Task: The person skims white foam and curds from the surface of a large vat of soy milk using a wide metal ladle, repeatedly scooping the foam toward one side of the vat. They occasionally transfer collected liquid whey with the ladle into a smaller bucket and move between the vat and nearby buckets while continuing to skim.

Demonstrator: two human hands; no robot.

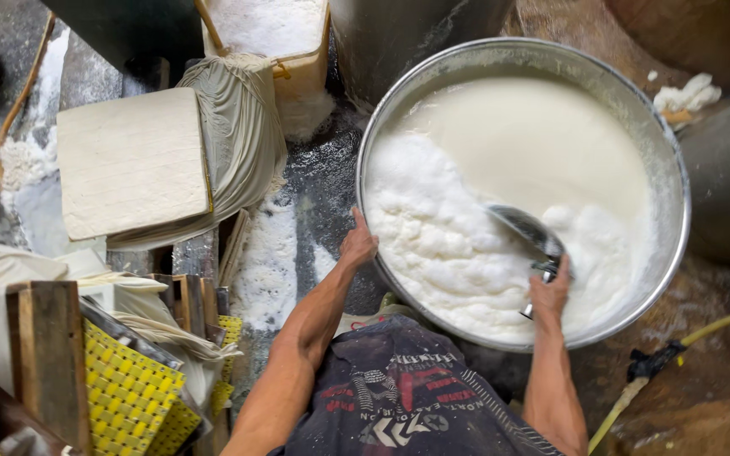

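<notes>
Here the right hand (549, 291) grips a shiny metal ladle (527, 230) dipped in foamy white liquid inside the big round steel basin (673, 160). The left hand (358, 243) holds its near rim.

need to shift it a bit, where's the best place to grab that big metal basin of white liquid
Grip the basin by its rolled rim on opposite sides, from above, as the left hand already does near-left. It is wide, round and nearly full, so a two-sided hold likely keeps it level. The right hand holds the ladle.
</notes>
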